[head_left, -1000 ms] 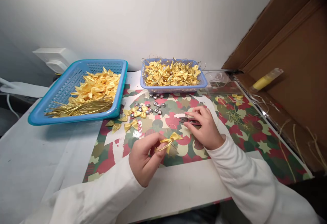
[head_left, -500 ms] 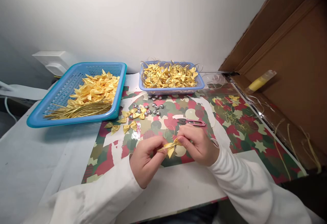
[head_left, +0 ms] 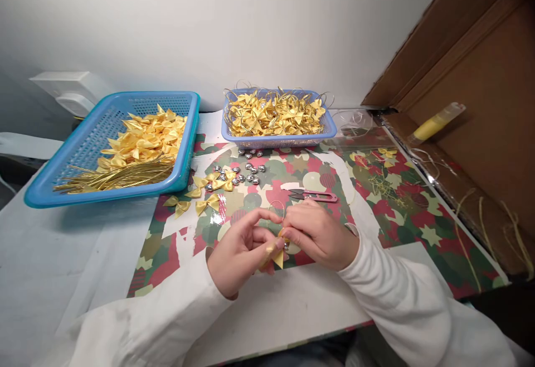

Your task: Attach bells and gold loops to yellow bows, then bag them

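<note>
Yellow satin ribbon bow (head_left: 279, 260), held just over the near part of the white-topped bench (head_left: 301, 305). The left hand's (head_left: 246, 250) grip pinches the body; the right hand's (head_left: 320, 233) grip closes on it beside a round silver metal bell (head_left: 286, 246). One ribbon tail points toward the person, the thin gold cord loop (head_left: 276, 202) away; fingers hide the bow's long axis. Bell and loop are present, fastening seemingly unfinished. Beyond, loose yellow satin bows (head_left: 208, 204) and round silver bells (head_left: 249, 178) apparently remain; farthest, corded yellow bows (head_left: 288, 116) fill a lilac-blue plastic basket (head_left: 280, 140), presumably completed.

Bare L hand (head_left: 240, 252), bare R hand (head_left: 321, 235), long wht sleeves (head_left: 409, 294), R w/ folds, dk lap clothing (head_left: 321, 357)
</note>
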{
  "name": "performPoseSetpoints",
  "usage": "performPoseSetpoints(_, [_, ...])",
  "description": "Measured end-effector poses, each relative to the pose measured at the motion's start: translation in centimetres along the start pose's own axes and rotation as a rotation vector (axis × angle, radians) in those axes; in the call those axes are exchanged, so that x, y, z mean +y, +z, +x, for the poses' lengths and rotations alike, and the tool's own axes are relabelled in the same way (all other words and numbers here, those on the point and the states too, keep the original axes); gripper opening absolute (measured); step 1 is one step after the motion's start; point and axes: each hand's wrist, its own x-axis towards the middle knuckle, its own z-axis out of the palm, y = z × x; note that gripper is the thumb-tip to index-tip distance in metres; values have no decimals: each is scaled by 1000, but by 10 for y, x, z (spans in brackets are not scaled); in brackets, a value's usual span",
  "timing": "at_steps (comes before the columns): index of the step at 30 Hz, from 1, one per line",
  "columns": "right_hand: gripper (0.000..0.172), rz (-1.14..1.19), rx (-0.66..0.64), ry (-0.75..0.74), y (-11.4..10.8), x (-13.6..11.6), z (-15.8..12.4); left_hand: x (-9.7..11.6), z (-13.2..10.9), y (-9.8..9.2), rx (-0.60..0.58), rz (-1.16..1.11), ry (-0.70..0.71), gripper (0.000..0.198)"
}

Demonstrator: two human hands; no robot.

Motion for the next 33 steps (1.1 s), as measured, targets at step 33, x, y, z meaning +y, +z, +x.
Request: performPoseSetpoints(33, [20,-61,128,158,-16,-8,-15,-8,-6,-2,254,388,503,17])
